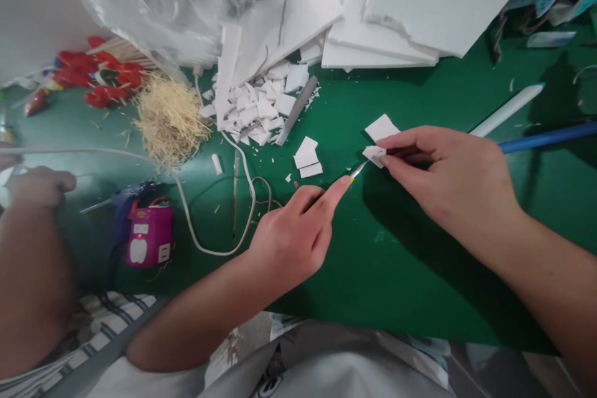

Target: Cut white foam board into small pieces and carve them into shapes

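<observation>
My left hand is closed around a craft knife with a yellow part near its blade; most of the handle is hidden in my fingers. The blade tip meets or nearly meets a small white foam piece. Thumb and fingertips of my right hand pinch that piece above the green table. Just behind it lies a flat white foam square. Left of the blade rest a few more cut foam pieces.
Behind are a heap of foam scraps, a grey stick and large foam sheets. A white cable loops near a magenta power adapter. Yellow shavings are piled left. Another person's hand is at far left.
</observation>
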Demonstrator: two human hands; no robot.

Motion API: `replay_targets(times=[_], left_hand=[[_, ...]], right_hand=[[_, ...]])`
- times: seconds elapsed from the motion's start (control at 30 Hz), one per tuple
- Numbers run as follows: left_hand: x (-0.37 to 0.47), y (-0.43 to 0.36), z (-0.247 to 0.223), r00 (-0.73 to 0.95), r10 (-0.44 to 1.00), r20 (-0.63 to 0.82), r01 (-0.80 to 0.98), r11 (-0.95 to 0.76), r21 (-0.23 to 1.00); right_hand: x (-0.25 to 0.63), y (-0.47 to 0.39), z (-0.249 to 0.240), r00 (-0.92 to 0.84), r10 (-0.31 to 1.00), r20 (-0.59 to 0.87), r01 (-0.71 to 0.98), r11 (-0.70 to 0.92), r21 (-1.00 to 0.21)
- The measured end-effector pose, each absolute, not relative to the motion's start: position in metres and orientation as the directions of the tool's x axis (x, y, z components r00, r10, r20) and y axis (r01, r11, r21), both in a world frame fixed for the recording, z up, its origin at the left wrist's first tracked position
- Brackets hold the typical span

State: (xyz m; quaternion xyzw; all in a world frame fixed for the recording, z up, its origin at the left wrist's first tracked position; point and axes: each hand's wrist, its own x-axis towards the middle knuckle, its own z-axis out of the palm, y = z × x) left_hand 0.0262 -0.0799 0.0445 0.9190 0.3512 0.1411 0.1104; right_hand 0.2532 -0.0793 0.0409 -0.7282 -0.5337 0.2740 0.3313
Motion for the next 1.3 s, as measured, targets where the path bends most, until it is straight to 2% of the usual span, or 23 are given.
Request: replay_targets(times=[0.2, 0.33, 0.47, 0.77, 0.87, 1.03, 1.3], left_hand=[[0.028, -0.078, 0.043, 0.697, 0.679, 0.229, 0.597, -0.727, 0.339], [0.028, -0.079, 0.046, 0.687, 0.679, 0.260, 0.605, -0.732, 0.313], [0.027, -0.080, 0.049, 0.683, 0.676, 0.278, 0.612, -0.737, 0.288], [0.027, -0.081, 0.051, 0.668, 0.667, 0.329, 0.591, -0.745, 0.309], [0.026, -0.079, 0.050, 0.679, 0.639, 0.362, 0.582, -0.769, 0.265], [0.024, -0.076, 0.054, 0.667, 0.633, 0.393, 0.627, -0.762, 0.162], [0.024, -0.072, 0.054, 0.661, 0.648, 0.379, 0.643, -0.749, 0.159]], right_hand=[[0.254, -0.078, 0.042, 0.292, 0.956, -0.038, 0.574, -0.207, -0.792], [0.255, -0.079, 0.041, 0.266, 0.964, -0.020, 0.604, -0.183, -0.776], [0.255, -0.080, 0.041, 0.267, 0.963, -0.022, 0.558, -0.173, -0.811], [0.254, -0.081, 0.048, 0.385, 0.923, -0.022, 0.545, -0.247, -0.801], [0.254, -0.082, 0.045, 0.378, 0.926, 0.006, 0.545, -0.217, -0.810], [0.256, -0.084, 0.036, 0.263, 0.958, 0.112, 0.596, -0.070, -0.800], [0.256, -0.086, 0.038, 0.267, 0.960, 0.082, 0.631, -0.110, -0.768]])
